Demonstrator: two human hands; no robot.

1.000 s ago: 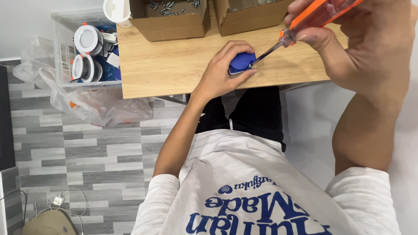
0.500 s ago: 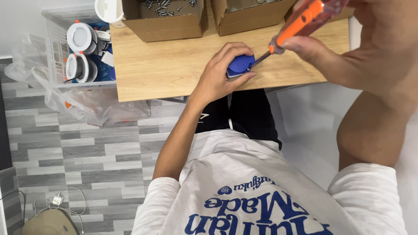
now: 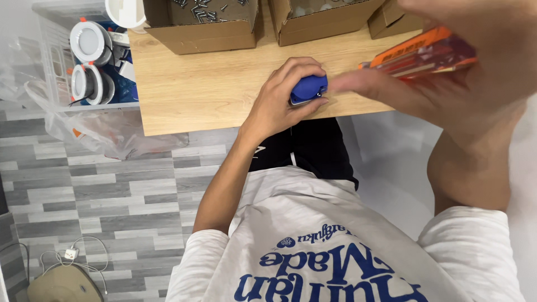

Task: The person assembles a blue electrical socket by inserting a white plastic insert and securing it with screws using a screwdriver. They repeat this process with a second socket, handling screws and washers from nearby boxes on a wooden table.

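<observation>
My left hand (image 3: 278,102) clamps a small blue plastic part (image 3: 309,89) against the front edge of a light wooden table (image 3: 207,84). My right hand (image 3: 447,78) comes in from the right, blurred and large in the picture, and grips an orange-handled screwdriver (image 3: 426,53). The handle lies across the palm and points left toward the blue part. An outstretched finger of this hand almost reaches the part. The screwdriver's tip is hidden.
Three open cardboard boxes stand at the table's back: one holding screws (image 3: 201,25), a second (image 3: 319,22), a small third (image 3: 391,22). Left of the table are a clear crate of round white lamps (image 3: 89,61) and a plastic bag (image 3: 100,134). A cable (image 3: 70,254) lies on the floor.
The right hand has swung the screwdriver down and closer to the camera, so its shaft no longer shows on the blue part. The left hand kept hold of the part.
</observation>
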